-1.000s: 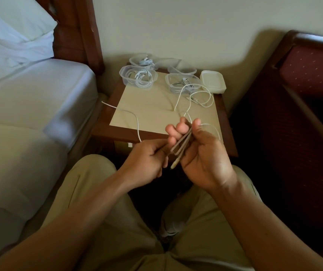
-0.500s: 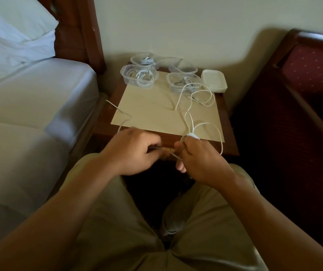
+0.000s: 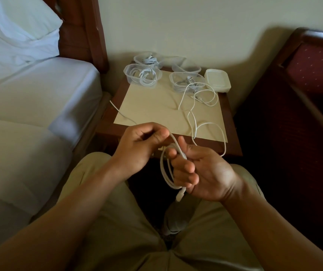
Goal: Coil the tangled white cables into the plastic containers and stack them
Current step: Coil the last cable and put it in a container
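Observation:
A white cable [image 3: 165,169] hangs in loops round the fingers of my right hand [image 3: 199,171], its plug dangling below. My left hand [image 3: 141,145] pinches the same cable near its top, just left of the right hand. The rest of this cable [image 3: 205,126] trails up across the nightstand [image 3: 233,147] towards a clear plastic container [image 3: 188,81] with cable in it. Two more clear containers [image 3: 142,74] [image 3: 147,58] at the back left hold coiled white cables. Another clear container [image 3: 186,66] stands behind.
A stack of white lids [image 3: 218,80] sits at the nightstand's back right. A cream mat [image 3: 152,106] covers the top. A bed [image 3: 29,106] lies to the left, a dark red upholstered chair [image 3: 309,79] to the right. My knees are below the hands.
Both hands have lifted and turned; the right palm now faces up with cable loops hung on its fingers, and the left hand has drawn the cable over to them.

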### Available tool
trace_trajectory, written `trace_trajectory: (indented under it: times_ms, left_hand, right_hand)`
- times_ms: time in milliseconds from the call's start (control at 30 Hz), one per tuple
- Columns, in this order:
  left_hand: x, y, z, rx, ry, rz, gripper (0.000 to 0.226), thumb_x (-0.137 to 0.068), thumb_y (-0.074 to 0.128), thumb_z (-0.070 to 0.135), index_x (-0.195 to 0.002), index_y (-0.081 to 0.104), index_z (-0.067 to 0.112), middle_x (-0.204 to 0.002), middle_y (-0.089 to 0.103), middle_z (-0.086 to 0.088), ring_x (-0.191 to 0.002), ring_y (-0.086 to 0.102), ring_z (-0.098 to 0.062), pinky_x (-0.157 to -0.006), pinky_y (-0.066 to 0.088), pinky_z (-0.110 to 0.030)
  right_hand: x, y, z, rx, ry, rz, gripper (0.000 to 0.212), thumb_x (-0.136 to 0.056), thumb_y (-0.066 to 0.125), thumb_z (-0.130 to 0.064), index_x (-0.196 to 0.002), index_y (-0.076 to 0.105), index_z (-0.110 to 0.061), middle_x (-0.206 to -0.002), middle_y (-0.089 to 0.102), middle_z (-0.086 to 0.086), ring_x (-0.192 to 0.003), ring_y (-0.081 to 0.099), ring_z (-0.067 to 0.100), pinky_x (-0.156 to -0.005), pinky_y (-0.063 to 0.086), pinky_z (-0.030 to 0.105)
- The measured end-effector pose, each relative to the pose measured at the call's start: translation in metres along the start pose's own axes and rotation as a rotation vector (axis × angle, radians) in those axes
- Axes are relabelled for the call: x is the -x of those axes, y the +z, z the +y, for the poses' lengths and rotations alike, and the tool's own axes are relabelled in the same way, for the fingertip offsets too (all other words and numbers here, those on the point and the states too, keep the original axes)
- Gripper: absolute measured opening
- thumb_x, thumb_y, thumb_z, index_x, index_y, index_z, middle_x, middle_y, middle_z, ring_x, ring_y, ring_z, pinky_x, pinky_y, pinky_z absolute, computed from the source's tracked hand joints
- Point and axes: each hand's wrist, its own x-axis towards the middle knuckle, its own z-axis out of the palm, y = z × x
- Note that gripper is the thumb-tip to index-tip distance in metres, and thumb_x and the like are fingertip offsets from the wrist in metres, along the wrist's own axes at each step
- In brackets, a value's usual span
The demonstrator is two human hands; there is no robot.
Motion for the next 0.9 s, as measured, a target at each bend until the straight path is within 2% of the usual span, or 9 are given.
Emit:
trace_trajectory:
  times_ms: [100,200,333,500,567,633,733,833,900]
  left_hand:
    - [0.0,-0.001,0.004,-0.09,0.055,-0.018,0.015,-0.095,0.061,0.016,-0.088,0.074,0.011,-0.075,0.071,0.014,-0.075,0.065,-0.001,-0.072,0.049,-0.013]
    - [0.0,0.001,-0.002,-0.121,-0.01,-0.044,0.019,-0.099,0.061,0.017,-0.087,0.076,0.018,-0.084,0.076,0.004,-0.083,0.071,-0.009,-0.078,0.052,-0.02]
    - [-0.001,0.0,-0.007,-0.048,-0.103,0.018,0.019,-0.098,0.062,0.016,-0.086,0.076,0.011,-0.076,0.075,0.003,-0.076,0.07,-0.006,-0.073,0.051,-0.016]
    - [0.002,-0.003,-0.008,-0.081,-0.092,-0.055,0.021,-0.099,0.059,0.02,-0.092,0.076,0.011,-0.082,0.076,0.001,-0.08,0.071,-0.01,-0.075,0.052,-0.018]
    - [0.002,-0.001,-0.006,-0.065,-0.111,-0.094,0.022,-0.1,0.057,0.02,-0.091,0.076,0.013,-0.077,0.074,0.004,-0.075,0.069,-0.005,-0.072,0.051,-0.016]
    - [0.003,0.003,-0.004,-0.007,-0.145,-0.085,0.022,-0.097,0.057,0.025,-0.088,0.075,0.016,-0.072,0.071,0.007,-0.068,0.064,-0.004,-0.066,0.049,-0.015]
    - [0.004,0.006,-0.006,-0.016,-0.127,-0.049,0.025,-0.094,0.055,0.037,-0.085,0.075,0.027,-0.074,0.071,0.005,-0.069,0.064,-0.008,-0.067,0.051,-0.022]
    - [0.008,0.013,-0.007,-0.013,-0.12,-0.099,0.032,-0.101,0.05,0.037,-0.077,0.072,0.041,-0.066,0.067,0.013,-0.061,0.063,-0.002,-0.064,0.05,-0.028]
    - [0.009,0.014,-0.006,0.037,-0.174,-0.114,0.038,-0.104,0.051,0.031,-0.076,0.073,0.045,-0.063,0.064,0.019,-0.056,0.06,0.003,-0.062,0.047,-0.026]
  right_hand:
    - [-0.002,0.006,0.008,0.074,0.049,0.121,0.033,-0.096,0.04,-0.035,-0.087,0.053,-0.006,-0.05,0.052,0.002,-0.036,0.048,0.012,-0.039,0.042,0.019]
    - [-0.006,0.011,0.013,-0.031,0.015,0.132,0.043,-0.104,0.034,-0.037,-0.083,0.056,-0.006,-0.05,0.054,0.003,-0.036,0.05,0.014,-0.039,0.045,0.021]
    - [-0.008,0.012,0.011,-0.205,-0.017,0.188,0.048,-0.108,0.029,-0.039,-0.081,0.056,-0.009,-0.051,0.053,0.001,-0.039,0.052,0.013,-0.042,0.046,0.022]
    - [0.0,0.016,0.004,-0.114,-0.013,0.198,0.051,-0.108,0.026,-0.042,-0.082,0.056,-0.008,-0.05,0.053,0.001,-0.038,0.05,0.015,-0.043,0.044,0.023]
    - [0.001,0.019,0.004,-0.114,-0.04,0.185,0.051,-0.108,0.026,-0.042,-0.084,0.055,-0.008,-0.051,0.053,0.002,-0.039,0.051,0.016,-0.044,0.045,0.023]
    - [0.001,0.022,0.005,-0.145,-0.109,0.154,0.047,-0.108,0.025,-0.04,-0.086,0.053,-0.009,-0.051,0.053,0.0,-0.04,0.052,0.015,-0.046,0.046,0.023]
    - [0.002,0.024,0.006,-0.177,-0.184,0.109,0.041,-0.106,0.03,-0.038,-0.09,0.054,-0.009,-0.053,0.053,-0.001,-0.044,0.055,0.014,-0.049,0.049,0.024]
    - [0.002,0.025,0.005,-0.179,-0.219,0.086,0.039,-0.103,0.036,-0.037,-0.089,0.059,-0.009,-0.06,0.06,-0.002,-0.051,0.062,0.014,-0.053,0.052,0.024]
    - [0.001,0.027,0.003,-0.192,-0.256,0.109,0.042,-0.104,0.037,-0.036,-0.085,0.065,-0.009,-0.066,0.065,0.0,-0.058,0.067,0.015,-0.057,0.053,0.025]
